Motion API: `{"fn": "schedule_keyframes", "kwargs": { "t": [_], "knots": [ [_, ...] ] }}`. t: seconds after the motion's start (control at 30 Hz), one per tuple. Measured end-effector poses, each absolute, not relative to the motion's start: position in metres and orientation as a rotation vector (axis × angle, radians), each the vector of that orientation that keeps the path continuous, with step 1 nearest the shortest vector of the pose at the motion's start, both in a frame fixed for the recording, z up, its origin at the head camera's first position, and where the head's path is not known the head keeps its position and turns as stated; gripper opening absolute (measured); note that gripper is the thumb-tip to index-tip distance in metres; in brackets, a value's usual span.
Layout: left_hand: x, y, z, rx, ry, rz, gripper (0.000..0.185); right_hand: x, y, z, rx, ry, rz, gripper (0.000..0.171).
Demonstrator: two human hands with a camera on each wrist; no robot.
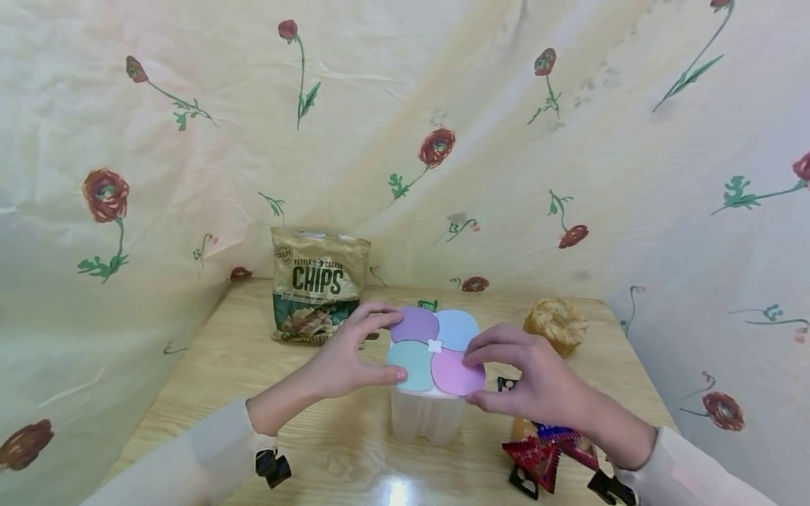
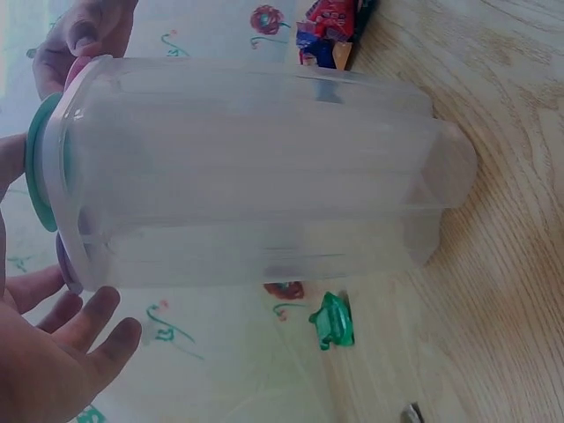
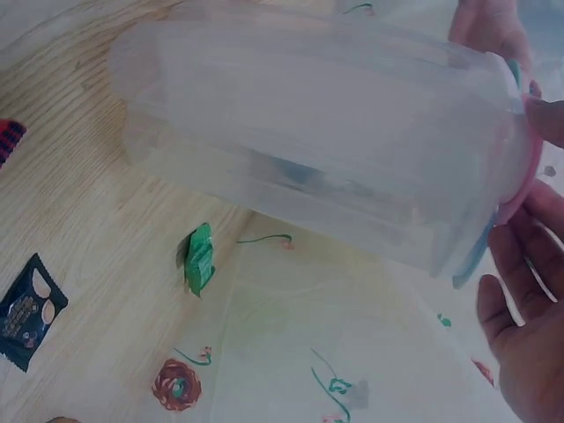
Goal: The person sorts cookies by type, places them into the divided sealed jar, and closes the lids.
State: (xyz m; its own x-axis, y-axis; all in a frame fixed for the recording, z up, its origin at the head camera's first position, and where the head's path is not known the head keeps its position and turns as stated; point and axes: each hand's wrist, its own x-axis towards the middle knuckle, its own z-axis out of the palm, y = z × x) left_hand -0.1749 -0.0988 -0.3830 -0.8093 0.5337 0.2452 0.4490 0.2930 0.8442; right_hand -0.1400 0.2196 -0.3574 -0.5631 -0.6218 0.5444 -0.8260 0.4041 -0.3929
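Note:
A tall translucent plastic container point(image 1: 425, 418) stands upright on the table, seen from the side in both wrist views. Its lid point(image 1: 457, 376) has rounded petal-shaped flaps in purple, blue, mint green and pink around a small white centre piece. My left hand point(image 1: 344, 355) grips the lid's left side, thumb at the green flap point(image 2: 40, 163) and a finger at the purple one point(image 1: 415, 325). On the opposite side my right hand point(image 1: 541, 372) holds the pink flap's edge between thumb and fingers. Through the clear walls no contents stand out.
Behind on the left stands a chips bag point(image 1: 319, 288); a muffin point(image 1: 557, 325) sits back right. Red and blue snack packets point(image 1: 538, 453) lie near my right forearm. A green wrapped piece point(image 3: 200, 260) and a dark packet point(image 3: 31, 311) lie on the wooden table point(image 1: 304, 436).

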Motion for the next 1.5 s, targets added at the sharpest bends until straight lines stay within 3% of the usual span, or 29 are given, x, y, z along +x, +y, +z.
{"fn": "schedule_keyframes", "kwargs": {
  "t": [0.2, 0.5, 0.7, 0.9, 1.17, 1.5],
  "knots": [
    [-0.172, -0.097, -0.381, 0.93, 2.444, 1.543, 0.077, -0.15, 0.219, -0.363, 1.392, -2.11, 0.934, 0.039],
    [-0.168, -0.097, -0.38, 0.913, 2.462, 1.52, 0.078, -0.154, 0.215, -0.362, 1.464, -1.914, 0.941, 0.016],
    [-0.168, -0.098, -0.376, 0.899, 2.524, 1.447, 0.081, -0.153, 0.222, -0.364, 1.458, -2.004, 0.949, 0.022],
    [-0.17, -0.098, -0.361, 0.953, 2.637, 1.261, 0.083, -0.155, 0.226, -0.353, 1.48, -2.068, 0.91, 0.016],
    [-0.171, -0.085, -0.341, 1.178, 2.609, 1.37, 0.05, -0.157, 0.225, -0.325, 1.506, -2.229, 0.878, 0.033],
    [-0.168, -0.067, -0.332, 1.074, 2.342, 1.557, 0.023, -0.169, 0.215, -0.315, 1.245, -2.406, 0.98, 0.02]
  ]
}}
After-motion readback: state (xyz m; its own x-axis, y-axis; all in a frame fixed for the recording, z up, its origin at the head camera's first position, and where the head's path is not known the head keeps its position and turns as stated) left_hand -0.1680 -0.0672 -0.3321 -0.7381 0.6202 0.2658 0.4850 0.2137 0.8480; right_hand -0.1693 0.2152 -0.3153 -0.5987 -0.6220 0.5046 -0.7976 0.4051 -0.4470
